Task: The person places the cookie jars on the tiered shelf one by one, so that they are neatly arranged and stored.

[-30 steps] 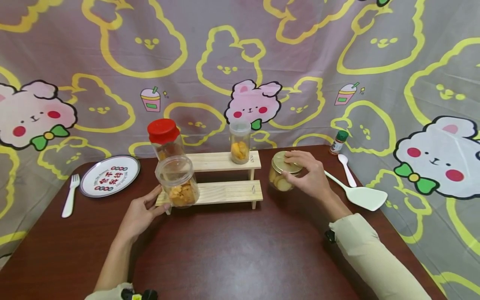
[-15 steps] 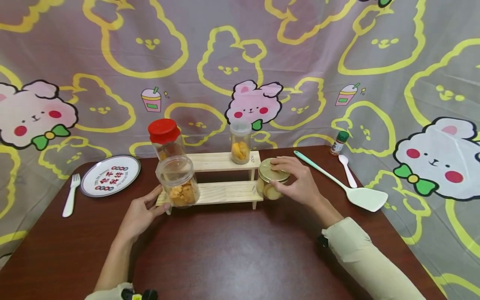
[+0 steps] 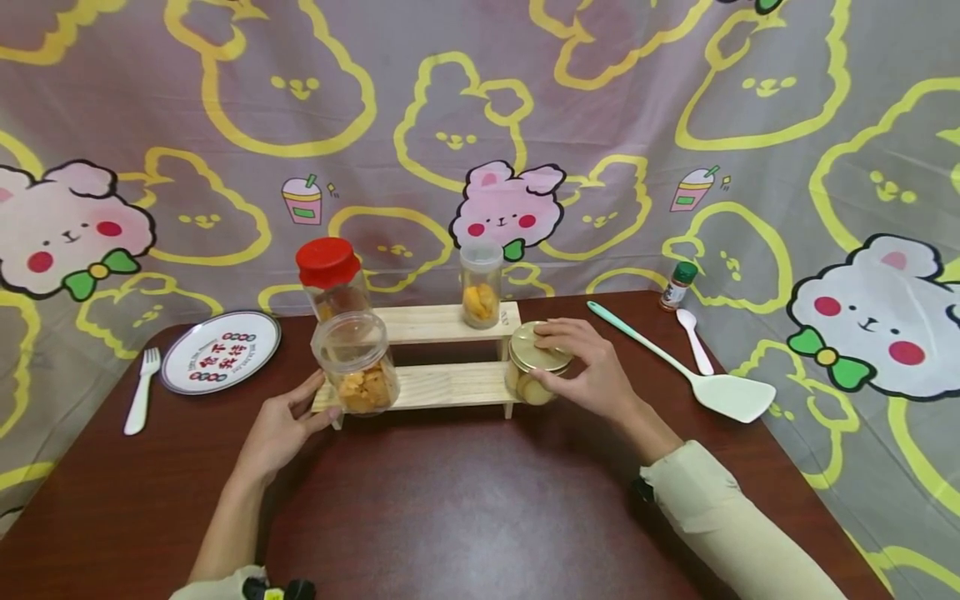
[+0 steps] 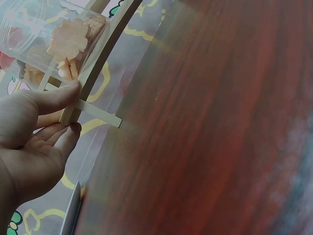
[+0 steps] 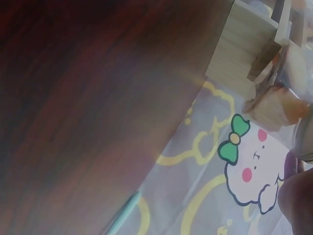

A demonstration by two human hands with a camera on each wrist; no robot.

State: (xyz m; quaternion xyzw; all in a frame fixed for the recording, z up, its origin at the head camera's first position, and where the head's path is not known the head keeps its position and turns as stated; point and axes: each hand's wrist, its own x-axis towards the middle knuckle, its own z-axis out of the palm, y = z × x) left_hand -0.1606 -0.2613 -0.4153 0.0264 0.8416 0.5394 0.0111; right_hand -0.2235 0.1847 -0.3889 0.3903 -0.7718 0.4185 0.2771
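A two-step wooden shelf (image 3: 450, 385) stands on the table. My left hand (image 3: 281, 433) pinches the left end of its lower step, thumb on top and fingers beneath, as the left wrist view shows. Beside it on that step sits a clear jar of orange-brown snacks (image 3: 367, 390). My right hand (image 3: 592, 371) holds a gold-lidded glass jar (image 3: 534, 385) of pale round slices by the lid, at the lower step's right end. Whether that jar touches the step cannot be told. In the right wrist view, the jar (image 5: 276, 107) is partly cut off at the edge.
On the upper step are a red-lidded jar (image 3: 327, 265) and a small jar of yellow pieces (image 3: 481, 304). A plate (image 3: 221, 353) and fork (image 3: 141, 396) lie left. At right are a turner (image 3: 727, 396), a white spoon (image 3: 696, 343) and a green-capped bottle (image 3: 677, 287).
My right hand has carried the gold-lidded jar left and toward me, from beside the shelf to the lower step's right end. My left hand has stayed in place.
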